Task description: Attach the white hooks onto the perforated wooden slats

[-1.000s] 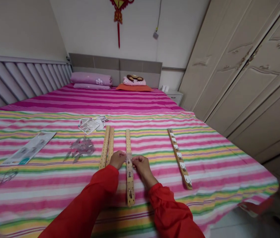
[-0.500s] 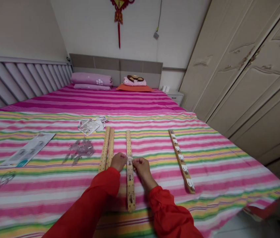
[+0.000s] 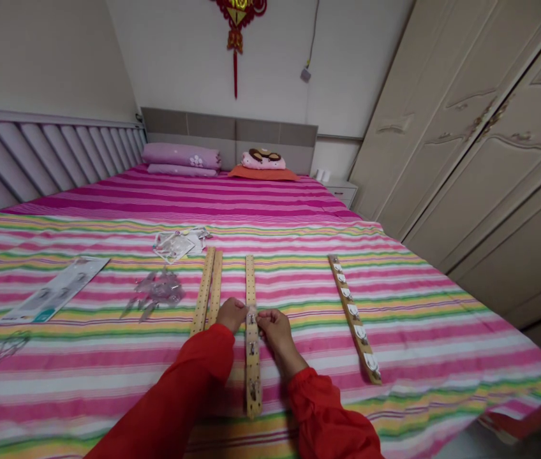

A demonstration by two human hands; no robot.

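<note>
A perforated wooden strip (image 3: 250, 280) lies lengthwise between my hands, with metal hooks (image 3: 252, 349) in a row along its near half. Around the farthest clear hook (image 3: 252, 318) on that strip, my hands meet from either side. My left hand (image 3: 232, 314) is closed, thumb and fingertips pinching the hook's left edge. On the other side, my right hand (image 3: 275, 326) pinches its right edge with the fingers curled. Fingertips partly cover the hook. Two more perforated wooden strips (image 3: 202, 293) lie side by side, just left of my left hand.
To the right lies a wooden strip with white hooks (image 3: 353, 312). Left are a pile of clear plastic hooks (image 3: 160, 290), small packets (image 3: 179, 244), a flat hook package (image 3: 55, 290) and a loose clear piece (image 3: 9, 345). All rest on a striped bedspread (image 3: 108, 376).
The view has shifted slightly. The clear hook, raised at the strip a moment ago, now sits flatter against the wood between my fingertips. Both hands stay at the same spot.
</note>
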